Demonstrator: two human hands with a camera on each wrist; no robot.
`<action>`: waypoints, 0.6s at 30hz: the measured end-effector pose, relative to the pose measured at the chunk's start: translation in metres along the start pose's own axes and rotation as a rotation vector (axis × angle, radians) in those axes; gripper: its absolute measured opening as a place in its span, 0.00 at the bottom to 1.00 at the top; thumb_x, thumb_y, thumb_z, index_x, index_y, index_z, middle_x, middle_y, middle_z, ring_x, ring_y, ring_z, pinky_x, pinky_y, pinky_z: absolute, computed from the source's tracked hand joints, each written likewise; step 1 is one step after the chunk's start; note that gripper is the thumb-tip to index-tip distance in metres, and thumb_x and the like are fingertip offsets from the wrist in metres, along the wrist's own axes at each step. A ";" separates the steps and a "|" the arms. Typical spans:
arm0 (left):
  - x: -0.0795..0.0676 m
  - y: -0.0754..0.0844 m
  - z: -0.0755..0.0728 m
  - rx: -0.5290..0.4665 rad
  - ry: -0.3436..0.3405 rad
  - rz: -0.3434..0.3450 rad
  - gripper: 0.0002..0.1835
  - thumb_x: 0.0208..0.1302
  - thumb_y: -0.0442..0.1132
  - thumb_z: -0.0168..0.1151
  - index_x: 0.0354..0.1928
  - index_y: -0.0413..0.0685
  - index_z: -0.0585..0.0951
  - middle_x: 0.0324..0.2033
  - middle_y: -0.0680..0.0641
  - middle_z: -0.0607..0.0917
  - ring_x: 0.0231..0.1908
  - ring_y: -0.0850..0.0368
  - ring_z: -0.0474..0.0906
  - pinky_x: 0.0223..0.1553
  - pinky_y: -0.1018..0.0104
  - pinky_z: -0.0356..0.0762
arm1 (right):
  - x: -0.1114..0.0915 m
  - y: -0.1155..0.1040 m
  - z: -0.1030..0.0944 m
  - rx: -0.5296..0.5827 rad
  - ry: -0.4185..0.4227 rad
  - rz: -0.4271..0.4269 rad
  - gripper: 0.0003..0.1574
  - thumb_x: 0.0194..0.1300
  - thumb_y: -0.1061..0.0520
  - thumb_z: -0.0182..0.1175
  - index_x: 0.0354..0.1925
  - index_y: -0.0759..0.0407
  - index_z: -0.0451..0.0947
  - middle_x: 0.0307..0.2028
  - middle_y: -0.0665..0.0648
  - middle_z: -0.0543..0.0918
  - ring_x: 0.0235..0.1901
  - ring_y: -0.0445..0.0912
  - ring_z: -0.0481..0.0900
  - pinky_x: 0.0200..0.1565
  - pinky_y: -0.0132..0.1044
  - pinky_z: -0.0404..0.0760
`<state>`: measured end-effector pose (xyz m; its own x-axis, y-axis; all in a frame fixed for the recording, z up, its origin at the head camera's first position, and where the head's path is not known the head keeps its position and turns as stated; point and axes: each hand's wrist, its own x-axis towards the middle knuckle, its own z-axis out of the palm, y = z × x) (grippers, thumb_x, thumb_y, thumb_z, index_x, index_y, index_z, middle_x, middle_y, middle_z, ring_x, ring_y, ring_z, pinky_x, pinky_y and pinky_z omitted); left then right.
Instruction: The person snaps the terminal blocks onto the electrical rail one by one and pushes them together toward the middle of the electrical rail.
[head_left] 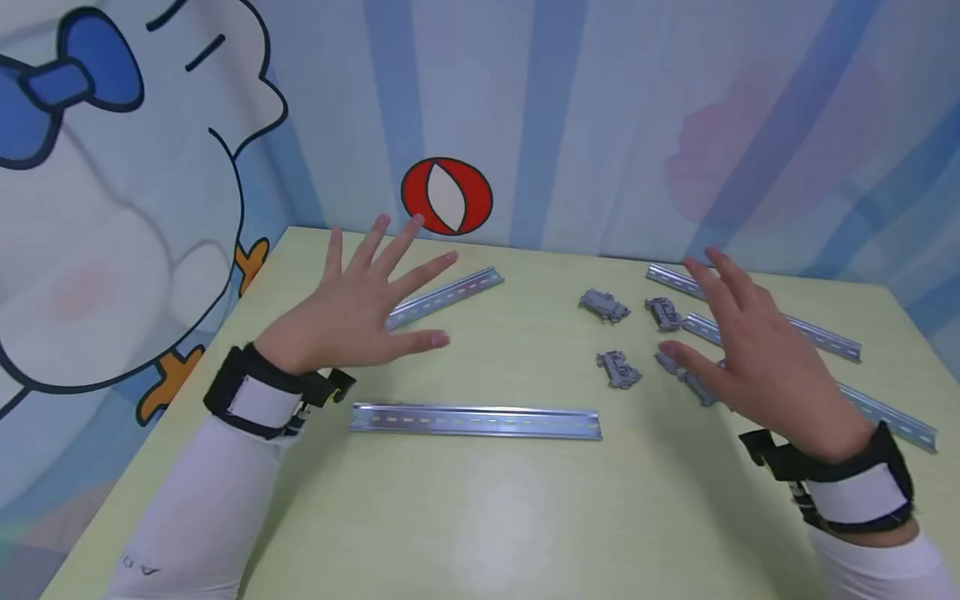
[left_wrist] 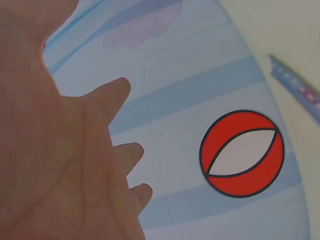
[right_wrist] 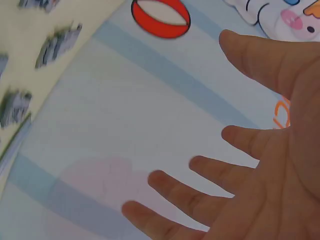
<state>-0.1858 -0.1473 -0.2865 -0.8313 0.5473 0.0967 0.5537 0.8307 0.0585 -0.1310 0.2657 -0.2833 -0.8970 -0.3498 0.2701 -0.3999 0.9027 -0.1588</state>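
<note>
My left hand [head_left: 352, 308] is held above the table with its fingers spread and straight, nothing in it. Below its fingers lies a slotted metal DIN rail [head_left: 465, 289], partly hidden by the hand. Another DIN rail [head_left: 476, 422] lies crosswise nearer to me, between the hands. My right hand [head_left: 772, 367] hovers palm inward over the right side, fingers extended and thumb apart, also holding nothing. It partly covers two more rails, a far one [head_left: 825, 337] and a nearer one [head_left: 892, 417]. Several small grey clip-like parts [head_left: 618, 369] lie to the left of that hand.
The pale table [head_left: 480, 517] meets a printed cloth backdrop [head_left: 585, 125] along its far edge. A cartoon figure [head_left: 112, 242] and a red-and-white ball [head_left: 472, 196] are printed on it. Both wrists wear black straps [head_left: 255, 392] with small cameras.
</note>
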 end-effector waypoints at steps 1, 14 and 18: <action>-0.002 0.001 0.004 0.010 0.000 0.015 0.49 0.56 0.78 0.47 0.77 0.77 0.45 0.79 0.46 0.38 0.76 0.38 0.27 0.65 0.21 0.29 | 0.001 -0.004 0.003 0.022 -0.013 -0.013 0.61 0.61 0.45 0.67 0.79 0.49 0.42 0.77 0.65 0.48 0.68 0.70 0.59 0.47 0.70 0.74; -0.052 0.011 0.058 -0.083 -0.172 0.116 0.59 0.45 0.71 0.68 0.77 0.75 0.46 0.75 0.42 0.58 0.69 0.42 0.60 0.64 0.40 0.69 | -0.005 -0.056 0.072 0.066 -0.256 -0.186 0.54 0.55 0.41 0.71 0.73 0.51 0.59 0.69 0.64 0.67 0.60 0.57 0.75 0.48 0.49 0.84; -0.057 0.011 0.063 -0.094 -0.209 0.065 0.55 0.45 0.62 0.75 0.75 0.71 0.57 0.63 0.43 0.73 0.54 0.49 0.73 0.50 0.55 0.81 | -0.007 -0.064 0.086 0.078 -0.317 -0.204 0.48 0.55 0.46 0.73 0.69 0.56 0.66 0.63 0.63 0.74 0.54 0.53 0.79 0.46 0.45 0.84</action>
<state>-0.1355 -0.1628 -0.3540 -0.7803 0.6167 -0.1039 0.6003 0.7852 0.1523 -0.1158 0.1889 -0.3563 -0.8062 -0.5917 -0.0017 -0.5785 0.7889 -0.2075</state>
